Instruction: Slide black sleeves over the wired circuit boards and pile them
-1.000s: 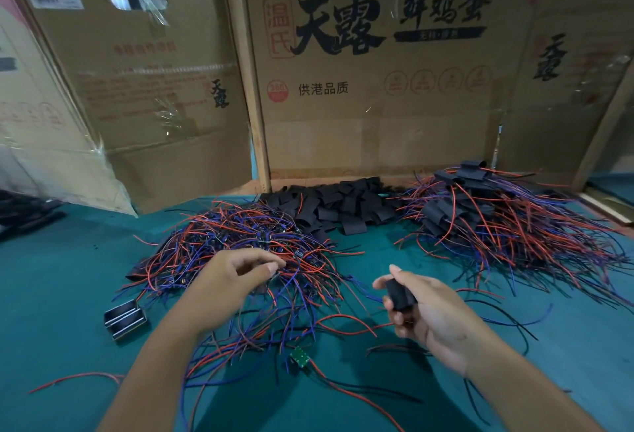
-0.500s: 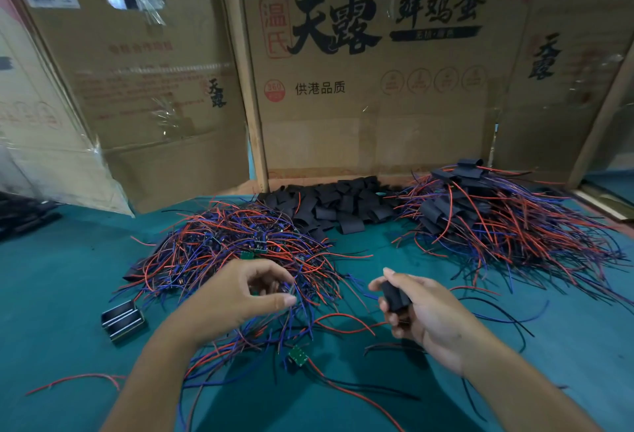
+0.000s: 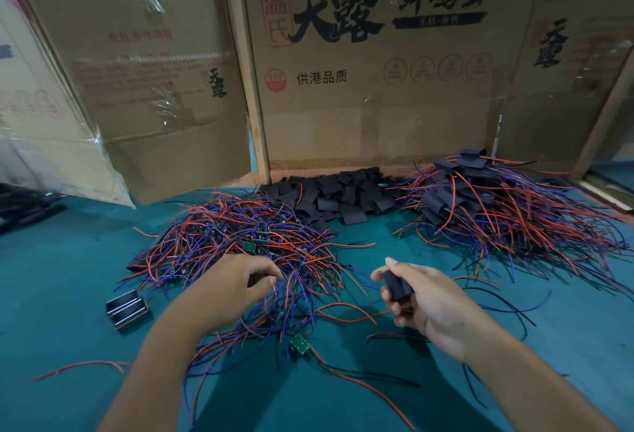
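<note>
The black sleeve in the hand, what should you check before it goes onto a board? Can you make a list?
1. Sleeve held: ok. The right hand grips a black sleeve.
2. Sleeve mouth open: cannot tell, fingers cover it.
3. Board picked up: not ok. The left hand is curled over the pile of unsleeved wired boards, but no board shows in it.
4. Spare board within reach: ok. A green board lies loose between the hands.
5. More sleeves: ok, the pile of empty sleeves sits behind.
6. Place for finished ones: ok, the sleeved pile is on the right.
</note>
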